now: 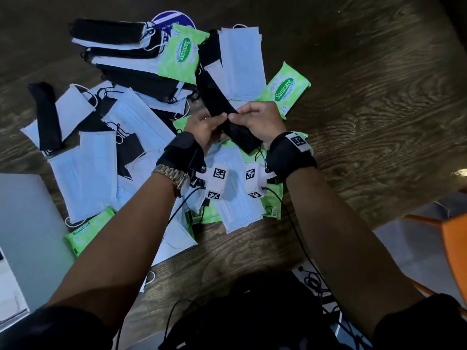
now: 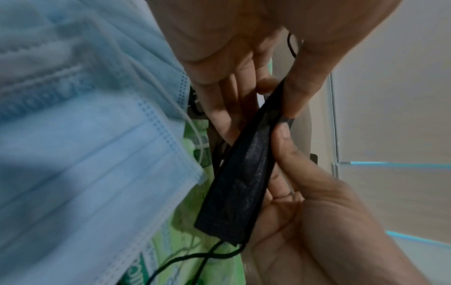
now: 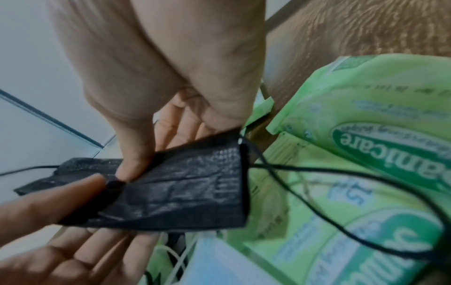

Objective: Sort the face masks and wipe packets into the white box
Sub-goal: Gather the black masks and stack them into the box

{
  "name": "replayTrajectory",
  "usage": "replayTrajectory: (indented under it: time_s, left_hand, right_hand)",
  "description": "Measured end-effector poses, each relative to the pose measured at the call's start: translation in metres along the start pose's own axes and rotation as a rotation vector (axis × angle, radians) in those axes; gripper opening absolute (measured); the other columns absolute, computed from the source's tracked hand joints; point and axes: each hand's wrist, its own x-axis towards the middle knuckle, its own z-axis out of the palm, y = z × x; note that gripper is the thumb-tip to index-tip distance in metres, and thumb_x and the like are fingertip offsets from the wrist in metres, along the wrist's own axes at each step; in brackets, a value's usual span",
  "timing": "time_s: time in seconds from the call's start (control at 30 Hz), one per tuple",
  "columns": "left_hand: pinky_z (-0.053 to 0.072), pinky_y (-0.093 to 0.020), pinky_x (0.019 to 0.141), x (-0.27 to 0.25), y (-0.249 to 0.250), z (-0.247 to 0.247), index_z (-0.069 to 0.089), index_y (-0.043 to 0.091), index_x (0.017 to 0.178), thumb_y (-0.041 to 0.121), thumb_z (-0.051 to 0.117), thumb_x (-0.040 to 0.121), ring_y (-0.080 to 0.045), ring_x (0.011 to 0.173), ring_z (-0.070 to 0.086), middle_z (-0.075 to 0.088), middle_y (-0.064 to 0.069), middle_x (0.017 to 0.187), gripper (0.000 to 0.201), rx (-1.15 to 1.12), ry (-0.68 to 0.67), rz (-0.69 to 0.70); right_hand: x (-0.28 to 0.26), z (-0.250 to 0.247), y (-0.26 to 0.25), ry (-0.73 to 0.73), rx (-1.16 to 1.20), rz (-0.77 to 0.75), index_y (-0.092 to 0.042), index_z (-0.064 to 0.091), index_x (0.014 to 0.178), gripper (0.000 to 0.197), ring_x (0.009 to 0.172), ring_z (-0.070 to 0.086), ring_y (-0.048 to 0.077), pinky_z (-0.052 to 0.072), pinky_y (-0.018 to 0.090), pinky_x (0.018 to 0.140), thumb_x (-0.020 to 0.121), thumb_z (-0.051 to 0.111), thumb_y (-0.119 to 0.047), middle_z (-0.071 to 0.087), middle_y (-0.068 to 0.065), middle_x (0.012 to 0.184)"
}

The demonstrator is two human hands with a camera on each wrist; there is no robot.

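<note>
Both hands hold one black face mask [image 1: 227, 114] just above the pile at the table's middle. My left hand [image 1: 214, 120] pinches its edge from the left, and my right hand [image 1: 237, 116] pinches it from the right, fingertips almost meeting. In the left wrist view the left hand [image 2: 273, 92] nips the black mask [image 2: 239, 183] between thumb and fingers. The right wrist view shows the right hand's [image 3: 151, 154] thumb pressed on the mask [image 3: 185, 189], its ear loop dangling. The white box [image 1: 25, 210] stands at the left edge.
Blue masks [image 1: 242, 61], black masks [image 1: 113, 34] and green wipe packets [image 1: 180, 52] [image 1: 285, 90] [image 1: 86, 229] lie scattered over the wooden table [image 1: 366, 109]. An orange chair [image 1: 452, 236] is at lower right. Cables run along my forearms.
</note>
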Motion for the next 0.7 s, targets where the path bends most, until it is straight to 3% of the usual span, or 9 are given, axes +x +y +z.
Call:
replayTrajectory:
  time_s: [0.1,0.2,0.3,0.43,0.57,0.7]
  left_hand:
    - [0.05,-0.028,0.053,-0.001,-0.001,-0.008,0.059,0.002,0.106,0.002,0.064,0.086,-0.024,0.066,0.063,0.065,-0.015,0.087,0.02,-0.083,0.052,-0.008]
    - [0.044,-0.024,0.046,-0.002,-0.002,-0.017,0.06,0.002,0.103,-0.001,0.061,0.089,-0.018,0.057,0.06,0.068,-0.008,0.077,0.015,-0.096,0.089,0.004]
    - [0.04,-0.022,0.043,-0.005,0.0,-0.022,0.061,0.006,0.097,-0.006,0.058,0.089,-0.016,0.056,0.059,0.072,-0.008,0.081,0.014,-0.137,0.076,0.037]
    - [0.047,-0.028,0.049,-0.004,-0.002,-0.027,0.059,-0.002,0.094,0.0,0.071,0.083,-0.019,0.047,0.053,0.067,-0.008,0.068,0.016,-0.051,0.176,0.061]
    - [0.053,-0.026,0.065,0.0,0.001,-0.033,0.068,0.005,0.093,0.013,0.077,0.08,-0.018,0.068,0.069,0.073,-0.005,0.079,0.017,0.062,0.233,0.083]
    - [0.059,-0.037,0.074,0.004,0.0,-0.035,0.059,0.006,0.097,0.016,0.078,0.08,-0.02,0.07,0.064,0.064,-0.011,0.081,0.027,0.083,0.324,0.066]
  right_hand:
    - [0.002,0.01,-0.001,-0.016,-0.004,-0.033,0.001,0.075,0.083,0.014,0.068,0.066,0.014,0.057,0.029,0.075,0.077,0.083,-0.009,0.074,0.013,0.081]
    - [0.003,0.017,-0.002,-0.006,-0.028,-0.071,-0.005,0.078,0.078,0.012,0.071,0.071,0.016,0.061,0.033,0.079,0.071,0.086,-0.011,0.076,0.009,0.078]
    - [0.008,0.021,0.001,0.019,-0.045,-0.08,-0.004,0.077,0.072,0.018,0.07,0.071,0.017,0.061,0.037,0.082,0.064,0.091,-0.011,0.075,0.012,0.076]
    - [0.01,0.022,0.003,-0.037,-0.06,-0.096,-0.001,0.075,0.076,0.024,0.066,0.068,0.018,0.06,0.039,0.077,0.071,0.089,-0.021,0.074,0.015,0.076]
    - [0.009,0.021,0.0,-0.17,-0.156,-0.176,-0.003,0.075,0.081,0.015,0.063,0.063,0.007,0.055,0.026,0.071,0.076,0.085,-0.013,0.071,0.004,0.072]
    - [0.012,0.026,0.001,-0.009,-0.162,-0.269,-0.006,0.075,0.071,0.016,0.06,0.063,0.01,0.057,0.032,0.066,0.07,0.088,-0.015,0.073,0.005,0.069]
